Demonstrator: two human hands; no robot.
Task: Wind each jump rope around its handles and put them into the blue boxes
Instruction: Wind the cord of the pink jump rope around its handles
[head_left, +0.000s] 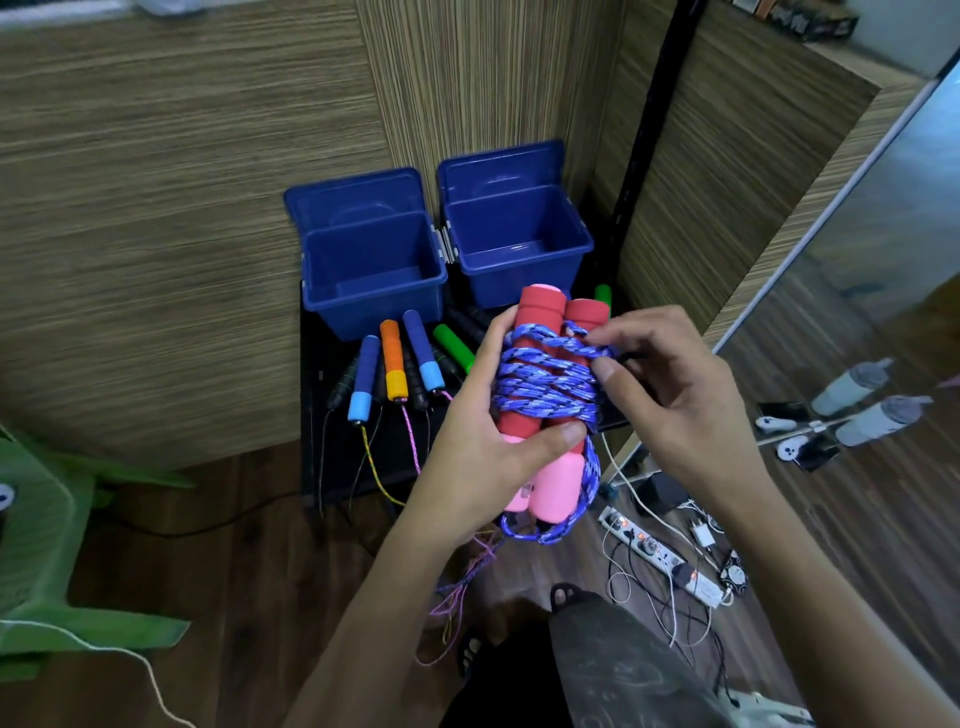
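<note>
My left hand (483, 441) grips a pair of red-and-pink jump rope handles (540, 317), held side by side in mid-air. A blue-and-white braided rope (545, 384) is wound several times around them, and a loop hangs below the pink ends. My right hand (675, 395) pinches the rope at the top right of the bundle. Two open blue boxes, the left box (374, 306) and the right box (524, 275), stand behind on a low black table (363, 467). Nothing shows inside them.
Several other jump ropes lie on the table: blue handles (366, 379), an orange-yellow handle (393, 364), green handles (454, 345) and black ones, cords trailing to the floor. A green plastic chair (41, 530) stands left. A power strip (660, 556) with cables lies right, beside a mirror.
</note>
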